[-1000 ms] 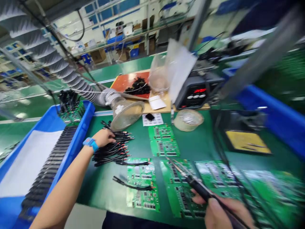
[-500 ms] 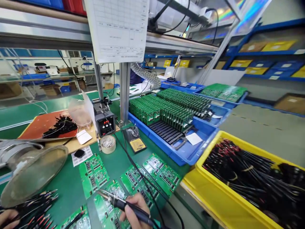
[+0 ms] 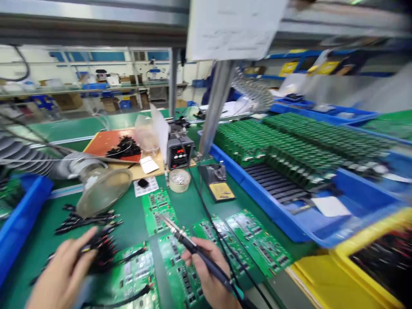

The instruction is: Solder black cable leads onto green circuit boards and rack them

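My right hand [image 3: 210, 266] grips a black soldering iron [image 3: 196, 251], its metal tip pointing up and left above the green circuit boards. Blurred by motion, my left hand [image 3: 62, 268] reaches over a bundle of black and red cables [image 3: 104, 251] with index finger and thumb apart; whether it touches them I cannot tell. Beside the bundle lies a circuit board [image 3: 138, 268] with black cables on it. More boards lie around the iron, among them one board [image 3: 157, 208] behind its tip and another [image 3: 257, 242] to the right.
A soldering station [image 3: 180, 152] with a red display stands behind a round tub [image 3: 179, 180] and an iron stand [image 3: 220, 189]. The fume hood [image 3: 106, 189] hangs at left. Blue trays [image 3: 273, 210] of upright boards and a yellow bin [image 3: 363, 274] of cables sit right.
The view has swung left, bringing the cable bundle and a blue bin at left into sight. My left hand now reaches further in over the cables. My right hand still holds the soldering iron.
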Demonstrator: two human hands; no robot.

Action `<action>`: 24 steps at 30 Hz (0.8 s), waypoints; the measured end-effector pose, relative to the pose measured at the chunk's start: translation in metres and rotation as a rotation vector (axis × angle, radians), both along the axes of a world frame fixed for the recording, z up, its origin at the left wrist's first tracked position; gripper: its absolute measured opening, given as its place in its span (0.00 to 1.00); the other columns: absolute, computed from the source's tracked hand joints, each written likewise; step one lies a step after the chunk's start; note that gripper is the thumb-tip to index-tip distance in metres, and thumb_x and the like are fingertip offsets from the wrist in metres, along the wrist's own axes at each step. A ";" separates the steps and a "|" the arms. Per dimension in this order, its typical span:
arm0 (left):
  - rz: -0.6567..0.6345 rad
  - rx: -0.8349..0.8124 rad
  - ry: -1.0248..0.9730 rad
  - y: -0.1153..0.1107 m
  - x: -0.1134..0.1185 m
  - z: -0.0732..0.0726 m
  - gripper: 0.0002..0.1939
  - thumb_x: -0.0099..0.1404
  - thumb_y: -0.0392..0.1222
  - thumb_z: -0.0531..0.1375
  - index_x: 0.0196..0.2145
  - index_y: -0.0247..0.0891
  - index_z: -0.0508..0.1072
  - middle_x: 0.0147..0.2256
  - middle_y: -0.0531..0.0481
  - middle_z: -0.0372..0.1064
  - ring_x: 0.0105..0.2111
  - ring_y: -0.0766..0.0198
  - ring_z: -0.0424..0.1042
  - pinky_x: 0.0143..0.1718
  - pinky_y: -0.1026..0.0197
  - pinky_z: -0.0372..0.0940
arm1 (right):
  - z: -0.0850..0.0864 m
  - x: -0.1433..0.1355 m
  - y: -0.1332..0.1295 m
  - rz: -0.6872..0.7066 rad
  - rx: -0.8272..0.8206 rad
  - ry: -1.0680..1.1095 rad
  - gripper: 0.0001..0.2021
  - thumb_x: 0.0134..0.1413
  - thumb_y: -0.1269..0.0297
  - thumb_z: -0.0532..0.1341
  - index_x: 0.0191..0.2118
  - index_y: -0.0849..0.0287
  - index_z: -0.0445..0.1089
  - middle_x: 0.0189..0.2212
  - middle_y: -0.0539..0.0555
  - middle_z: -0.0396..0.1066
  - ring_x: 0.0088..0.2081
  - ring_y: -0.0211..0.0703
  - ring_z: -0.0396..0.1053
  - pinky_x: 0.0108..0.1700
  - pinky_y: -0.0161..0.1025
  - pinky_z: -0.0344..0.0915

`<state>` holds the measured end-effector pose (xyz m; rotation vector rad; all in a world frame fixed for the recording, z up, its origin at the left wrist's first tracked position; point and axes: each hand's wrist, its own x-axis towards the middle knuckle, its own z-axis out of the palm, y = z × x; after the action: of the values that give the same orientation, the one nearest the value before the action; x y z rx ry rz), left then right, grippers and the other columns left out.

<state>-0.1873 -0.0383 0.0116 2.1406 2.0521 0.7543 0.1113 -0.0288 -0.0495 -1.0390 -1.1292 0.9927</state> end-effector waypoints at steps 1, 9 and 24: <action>-0.044 -0.039 -0.021 -0.007 0.017 0.001 0.21 0.64 0.47 0.52 0.54 0.64 0.60 0.34 0.56 0.69 0.33 0.59 0.70 0.34 0.60 0.67 | 0.001 0.000 0.001 0.044 0.000 -0.005 0.14 0.52 0.55 0.58 0.42 0.55 0.67 0.26 0.52 0.75 0.24 0.39 0.72 0.29 0.37 0.72; -0.235 -0.199 -0.415 -0.010 0.113 0.004 0.18 0.68 0.37 0.48 0.54 0.45 0.65 0.36 0.49 0.69 0.34 0.65 0.68 0.37 0.62 0.65 | 0.003 -0.023 0.012 0.149 -0.104 -0.025 0.19 0.50 0.60 0.62 0.49 0.54 0.67 0.36 0.54 0.75 0.37 0.41 0.73 0.43 0.43 0.71; -0.219 -0.053 -0.621 -0.007 0.127 -0.004 0.11 0.63 0.39 0.59 0.43 0.39 0.75 0.29 0.50 0.69 0.28 0.67 0.68 0.29 0.67 0.64 | 0.027 -0.031 0.015 0.132 0.055 -0.063 0.17 0.50 0.66 0.62 0.48 0.53 0.65 0.30 0.49 0.73 0.31 0.38 0.73 0.34 0.36 0.74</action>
<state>-0.0602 -0.0454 0.0075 1.7547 1.4765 1.1332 0.0799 -0.0136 -0.0225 -0.9667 -1.2833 1.0326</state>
